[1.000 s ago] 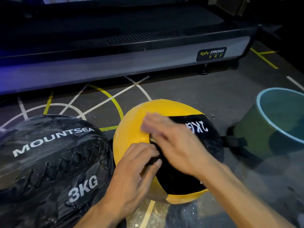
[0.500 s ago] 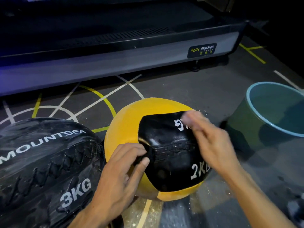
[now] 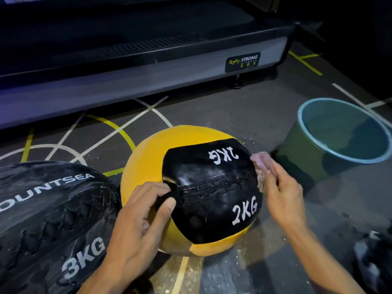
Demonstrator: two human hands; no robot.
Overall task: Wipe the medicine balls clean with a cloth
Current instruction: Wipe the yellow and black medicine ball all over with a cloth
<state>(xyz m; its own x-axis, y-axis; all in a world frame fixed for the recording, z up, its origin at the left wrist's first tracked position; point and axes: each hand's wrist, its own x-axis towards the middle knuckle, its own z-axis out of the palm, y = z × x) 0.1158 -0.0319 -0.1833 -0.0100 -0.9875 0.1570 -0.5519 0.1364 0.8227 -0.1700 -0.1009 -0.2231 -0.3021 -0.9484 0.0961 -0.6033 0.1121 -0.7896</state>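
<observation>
2KG ball (image 3: 146, 162): round, yellow with a glossy black stitched panel, white "2KG" twice; on the floor, centre.
3KG ball (image 3: 46, 219): black, shiny, laced seam; touching the 2KG ball's left side.
Left hand (image 3: 137, 221): fingers and thumb pinch a black tab at the panel's left edge.
Right hand (image 3: 284, 194): fingers curled on a pale pink, nubby cloth (image 3: 262, 166) pressed to the ball's right edge.
Bucket (image 3: 301, 149): green, blue rim, far right.
Treadmill (image 3: 148, 66): far side.
Floor (image 3: 212, 111): grey, painted lines, white specks.
Change: cloth has swept from the panel's top down to its right edge.
</observation>
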